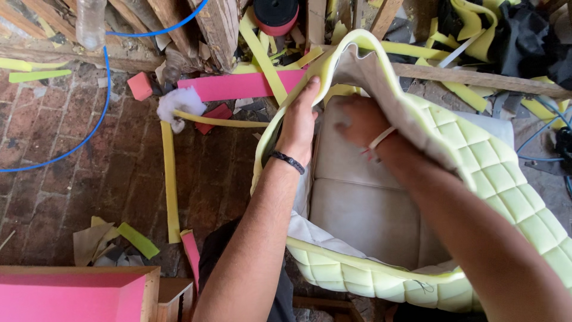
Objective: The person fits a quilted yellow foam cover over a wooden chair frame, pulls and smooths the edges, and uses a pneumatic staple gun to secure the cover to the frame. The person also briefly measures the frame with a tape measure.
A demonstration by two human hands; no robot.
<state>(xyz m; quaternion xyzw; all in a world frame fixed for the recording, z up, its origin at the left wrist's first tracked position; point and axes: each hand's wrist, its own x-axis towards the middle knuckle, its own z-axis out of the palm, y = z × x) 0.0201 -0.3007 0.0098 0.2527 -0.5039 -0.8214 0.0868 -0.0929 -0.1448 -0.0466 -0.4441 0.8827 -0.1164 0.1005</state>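
A quilted pale-yellow foam cover (494, 173) with a beige fabric lining lies open in front of me, a cream cushion (363, 209) inside it. My left hand (298, 122) grips the cover's upper left edge, a dark braided band on the wrist. My right hand (360, 122) reaches inside the opening, fingers bent against the cushion's top; a white band and a bit of red sit at its wrist. The cover's flap hides part of the right forearm.
Brick floor (71, 167) strewn with yellow foam strips (170, 179), pink foam pieces (238, 86), white stuffing (179, 104) and a blue hose (95, 119). Wooden planks (476, 77) and black fabric lie at the back. A pink-topped wooden box (77, 292) stands at the lower left.
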